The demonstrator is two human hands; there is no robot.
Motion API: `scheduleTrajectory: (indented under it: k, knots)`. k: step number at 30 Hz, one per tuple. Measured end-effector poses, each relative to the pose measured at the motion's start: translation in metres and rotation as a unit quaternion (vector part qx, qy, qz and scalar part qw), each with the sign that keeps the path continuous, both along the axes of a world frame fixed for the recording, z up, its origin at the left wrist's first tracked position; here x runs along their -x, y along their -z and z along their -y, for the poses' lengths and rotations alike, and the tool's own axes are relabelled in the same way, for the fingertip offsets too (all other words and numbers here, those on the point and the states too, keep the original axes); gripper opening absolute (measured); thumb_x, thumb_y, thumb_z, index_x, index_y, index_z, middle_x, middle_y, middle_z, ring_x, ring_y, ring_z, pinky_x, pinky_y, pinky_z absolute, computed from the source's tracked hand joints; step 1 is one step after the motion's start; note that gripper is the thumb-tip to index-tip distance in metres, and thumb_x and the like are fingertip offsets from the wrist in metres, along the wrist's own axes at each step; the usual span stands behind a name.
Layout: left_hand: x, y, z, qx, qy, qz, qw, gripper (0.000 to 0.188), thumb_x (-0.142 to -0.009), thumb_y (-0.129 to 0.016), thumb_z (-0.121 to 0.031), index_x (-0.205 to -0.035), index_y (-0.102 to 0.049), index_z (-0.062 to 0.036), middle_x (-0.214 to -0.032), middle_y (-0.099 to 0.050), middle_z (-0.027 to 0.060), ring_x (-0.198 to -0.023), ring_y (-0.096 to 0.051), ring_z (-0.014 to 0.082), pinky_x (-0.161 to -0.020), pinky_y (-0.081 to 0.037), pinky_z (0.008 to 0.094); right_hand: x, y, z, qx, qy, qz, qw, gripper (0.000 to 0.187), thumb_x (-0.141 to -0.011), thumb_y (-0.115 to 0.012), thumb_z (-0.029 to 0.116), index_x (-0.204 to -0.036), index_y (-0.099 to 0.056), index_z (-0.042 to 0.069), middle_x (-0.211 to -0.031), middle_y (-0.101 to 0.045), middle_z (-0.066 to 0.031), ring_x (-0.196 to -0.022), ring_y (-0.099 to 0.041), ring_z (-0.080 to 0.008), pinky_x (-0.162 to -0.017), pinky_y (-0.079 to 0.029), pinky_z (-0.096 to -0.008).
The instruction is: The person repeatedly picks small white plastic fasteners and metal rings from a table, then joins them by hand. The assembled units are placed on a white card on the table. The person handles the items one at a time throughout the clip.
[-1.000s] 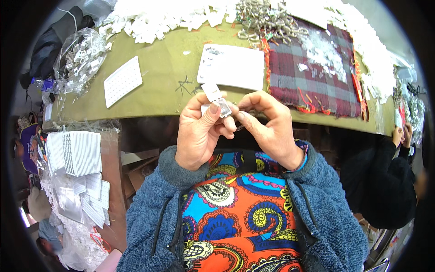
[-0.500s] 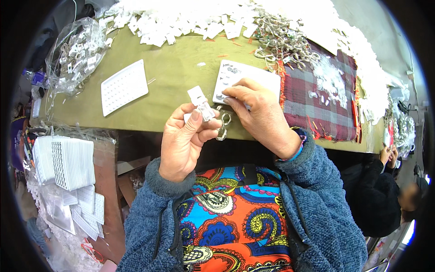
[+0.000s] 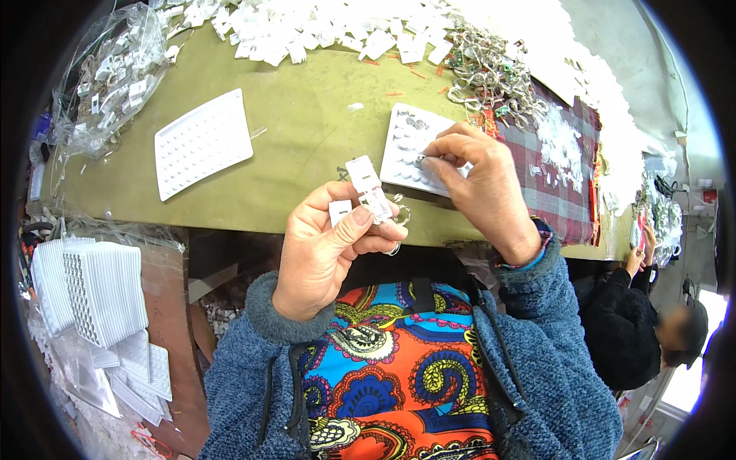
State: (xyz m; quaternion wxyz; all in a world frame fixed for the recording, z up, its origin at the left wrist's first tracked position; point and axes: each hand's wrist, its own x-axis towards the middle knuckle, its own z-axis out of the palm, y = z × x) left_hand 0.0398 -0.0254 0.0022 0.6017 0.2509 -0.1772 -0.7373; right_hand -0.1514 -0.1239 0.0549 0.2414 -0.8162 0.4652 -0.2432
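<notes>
With the white disc tray (image 3: 388,170) as our landmark, we hold an opened white case (image 3: 366,182) in our left hand (image 3: 322,253), just off the tray's near left corner; thumb and fingers are closed on it, and a silvery looped strand (image 3: 406,218) hangs at the fingertips. Our right hand (image 3: 491,180) reaches over the tray's right part, thumb and forefinger brought almost together; we cannot tell whether they have hold of a disc. On our side of the tray, the green tabletop (image 3: 307,115) narrows to a strip before its front edge, which our left hand overlaps. Left of the tray, a broad green stretch gives us room as far as a second white tray (image 3: 203,142). Right of the tray, space is tighter: a plaid cloth (image 3: 563,199) lies close by, and a chain heap (image 3: 498,69) crowds the far right corner. White pieces (image 3: 307,31) bank up well behind the tray.
</notes>
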Motion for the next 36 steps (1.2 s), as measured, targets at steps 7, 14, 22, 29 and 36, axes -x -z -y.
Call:
scheduleTrajectory:
  k: [7, 14, 22, 29, 36]
  knots:
    - [0.000, 0.000, 0.001, 0.004, 0.004, -0.002, 1.000, 0.023, -0.098, -0.056, -0.006, -0.118, -0.053, 0.0052, -0.104, -0.067, 0.0214, -0.088, -0.072, 0.0276, -0.075, -0.063, 0.0332, -0.012, 0.014, 0.013, 0.096, -0.021, 0.014, 0.995, 0.012, -0.084, -0.066, 0.005, -0.094, -0.072, 0.003, -0.089, -0.065, -0.0130, -0.079, -0.066, -0.0314, -0.070, -0.053, -0.0368]
    - [0.001, 0.001, 0.002, 0.013, 0.005, -0.009, 1.000, 0.023, -0.098, -0.057, -0.006, -0.117, -0.054, 0.0046, -0.103, -0.067, 0.0214, -0.087, -0.072, 0.0273, -0.075, -0.063, 0.0338, -0.012, 0.021, 0.014, 0.171, -0.083, -0.020, 0.982, 0.010, -0.080, -0.069, 0.004, -0.090, -0.070, 0.003, -0.087, -0.063, -0.0121, -0.079, -0.066, -0.0306, -0.068, -0.053, -0.0374]
    - [0.000, 0.004, 0.001, 0.030, 0.007, 0.009, 0.999, 0.029, -0.099, -0.054, -0.009, -0.125, -0.051, 0.0055, -0.108, -0.065, 0.0229, -0.086, -0.071, 0.0228, -0.077, -0.063, 0.0343, 0.002, 0.010, 0.026, 0.082, 0.016, 0.031, 0.996, 0.014, -0.080, -0.068, -0.002, -0.094, -0.066, -0.003, -0.081, -0.065, -0.0066, -0.072, -0.062, -0.0111, -0.065, -0.051, -0.0260]
    - [0.002, 0.006, 0.001, 0.033, -0.007, -0.019, 0.999, 0.023, -0.098, -0.055, -0.005, -0.119, -0.052, 0.0049, -0.106, -0.066, 0.0246, -0.087, -0.071, 0.0264, -0.077, -0.062, 0.0365, 0.000, 0.019, 0.036, 0.138, -0.029, -0.015, 0.990, 0.020, -0.085, -0.061, -0.004, -0.103, -0.069, -0.003, -0.093, -0.061, -0.0122, -0.073, -0.061, -0.0208, -0.067, -0.049, -0.0293]
    - [0.005, 0.005, 0.002, 0.036, -0.017, -0.016, 0.999, 0.022, -0.099, -0.054, -0.006, -0.119, -0.053, 0.0041, -0.107, -0.066, 0.0240, -0.085, -0.071, 0.0238, -0.078, -0.062, 0.0360, 0.006, 0.021, 0.035, 0.155, -0.036, -0.070, 0.985, 0.014, -0.084, -0.059, -0.002, -0.096, -0.067, -0.003, -0.094, -0.061, -0.0172, -0.087, -0.062, -0.0362, -0.078, -0.052, -0.0407]
